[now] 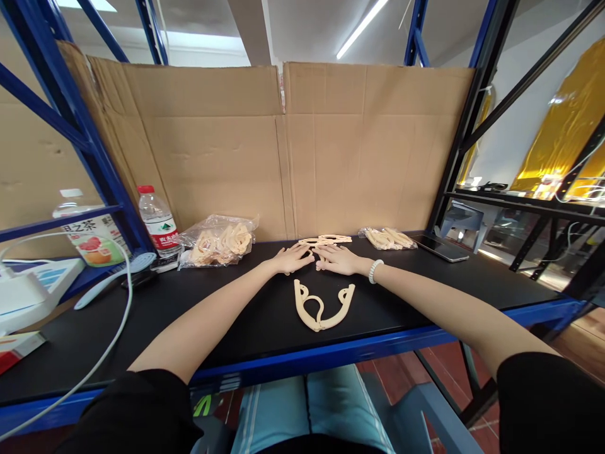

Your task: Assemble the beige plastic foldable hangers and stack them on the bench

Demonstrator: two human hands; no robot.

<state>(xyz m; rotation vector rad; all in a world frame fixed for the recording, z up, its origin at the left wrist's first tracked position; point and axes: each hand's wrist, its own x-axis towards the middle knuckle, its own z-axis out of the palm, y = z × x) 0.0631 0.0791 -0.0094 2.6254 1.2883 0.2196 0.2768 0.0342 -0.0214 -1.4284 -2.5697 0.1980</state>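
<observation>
My left hand (pixel 289 258) lies palm down on the black tabletop, its fingers stretched out and slightly spread. Beside it, my right hand (pixel 344 260) rests the same way, with a pale bead bracelet (pixel 375 271) on the wrist. The fingertips of both hands come close together near the middle. Just beyond them lie flat beige plastic pieces (pixel 326 240), partly covered by the fingers; whether I touch them I cannot tell. Nearer to me sits a beige plastic folding hanger (pixel 317 324), its two arms angled up in a V with curled parts inside. Neither hand holds anything.
A clear bag of beige parts (pixel 220 243) and a red-capped water bottle (pixel 158 221) stand at left. On the right are another bagged bundle (pixel 387 238) and a phone (pixel 439 248). A white cable (pixel 123 309) loops over the left side. Cardboard (pixel 378 151) walls the back.
</observation>
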